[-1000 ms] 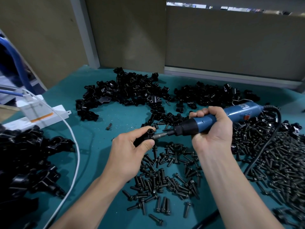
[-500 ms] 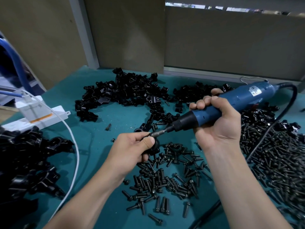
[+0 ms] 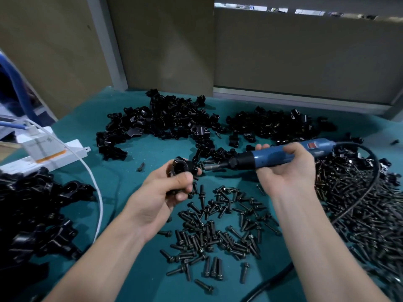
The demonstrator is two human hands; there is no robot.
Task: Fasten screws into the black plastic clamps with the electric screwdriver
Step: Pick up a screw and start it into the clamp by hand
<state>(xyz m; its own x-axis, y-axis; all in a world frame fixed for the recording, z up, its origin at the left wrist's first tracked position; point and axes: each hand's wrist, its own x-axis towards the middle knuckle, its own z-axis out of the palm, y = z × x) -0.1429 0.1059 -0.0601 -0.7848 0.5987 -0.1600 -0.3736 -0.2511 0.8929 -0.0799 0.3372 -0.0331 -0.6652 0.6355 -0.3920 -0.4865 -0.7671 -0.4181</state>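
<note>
head view: mid-frame, left hand (image 3: 161, 192) gripped a black clamp (image 3: 182, 167); right hand (image 3: 285, 168) was wrapped round the blue screwdriver (image 3: 270, 156), bit just beside it.

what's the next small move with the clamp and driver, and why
Probably ease the bit of the blue electric screwdriver leftward into the black plastic clamp. The left hand grips the clamp, the right hand holds the screwdriver roughly level, and the bit ends beside the clamp, not in it. No seated screw is discernible.
</note>
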